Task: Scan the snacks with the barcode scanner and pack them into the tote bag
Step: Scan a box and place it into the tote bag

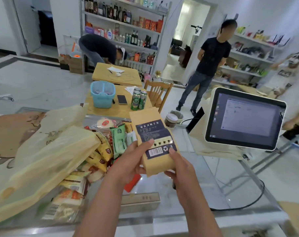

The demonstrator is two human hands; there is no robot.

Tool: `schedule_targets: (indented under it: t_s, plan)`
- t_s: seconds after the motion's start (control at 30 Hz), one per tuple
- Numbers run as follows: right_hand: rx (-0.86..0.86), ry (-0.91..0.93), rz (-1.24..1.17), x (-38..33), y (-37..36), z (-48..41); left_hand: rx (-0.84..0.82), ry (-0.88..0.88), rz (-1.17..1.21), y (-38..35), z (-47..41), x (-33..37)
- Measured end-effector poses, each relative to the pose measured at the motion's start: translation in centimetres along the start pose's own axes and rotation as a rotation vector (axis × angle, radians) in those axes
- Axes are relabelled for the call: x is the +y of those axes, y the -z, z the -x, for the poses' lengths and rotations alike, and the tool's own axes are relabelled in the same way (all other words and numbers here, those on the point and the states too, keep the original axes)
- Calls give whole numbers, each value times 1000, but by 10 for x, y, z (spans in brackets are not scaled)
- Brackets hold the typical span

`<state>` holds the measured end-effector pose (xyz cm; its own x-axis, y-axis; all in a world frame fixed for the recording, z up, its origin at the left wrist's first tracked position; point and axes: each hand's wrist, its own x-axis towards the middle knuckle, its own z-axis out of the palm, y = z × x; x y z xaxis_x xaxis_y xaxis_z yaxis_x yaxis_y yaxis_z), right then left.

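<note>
**A:** Where is the snack the person is dealing with?

**B:** The kraft paper packet point(153, 139) is held up in the air just left of the terminal point(244, 120), above the glass counter point(205, 168). Its label side faces the camera, and the barcode point(155, 151) sits low on that label.

**A:** And the hands?

**B:** Both have hold of it. The left hand point(133, 161) grips the lower left edge, with the thumb on the front and the fingers curled behind. The right hand point(181, 170) holds the lower right corner, its thumb pressed on the label just beside the barcode and its fingers wrapped under the bottom.

**A:** How will it handle?

**B:** Probably light and fairly stiff, since the flat pouch stands straight with only its lower end held. The paper looks matte, so a slip seems unlikely, though a hard squeeze would crease it. It is best held by the side edges so the barcode stays bare. The right thumb is close to it.

**A:** The scanner?

**B:** It cannot be made out. Something dark shows under the right hand, but it is too hidden to name.

**A:** And the bag?

**B:** The tote bag point(42, 159) lies slumped much farther left of the terminal. The pile of snacks point(107, 142) is heaped against its edge on the terminal side.
</note>
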<state>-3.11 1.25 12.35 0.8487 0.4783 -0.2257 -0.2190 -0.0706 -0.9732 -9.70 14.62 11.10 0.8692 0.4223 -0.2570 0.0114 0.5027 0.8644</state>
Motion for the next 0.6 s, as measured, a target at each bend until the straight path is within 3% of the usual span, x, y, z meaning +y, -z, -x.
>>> schedule_targets:
  t_s: [0.1, 0.17, 0.27, 0.43, 0.6]
  plan:
    - [53, 44, 212, 14, 21, -5, 73, -28, -86, 1, 2, -7]
    - [197, 101, 538, 33, 46, -16, 170, -54, -149, 0, 0, -14]
    - [298, -7, 918, 71, 87, -35, 276, -81, -102, -1, -8, -27]
    - [109, 17, 1107, 116, 102, -57, 355, -93, -77, -8, -18, -39]
    - [79, 78, 1131, 124, 105, -77, 410, -123, -83, -32, -29, -44]
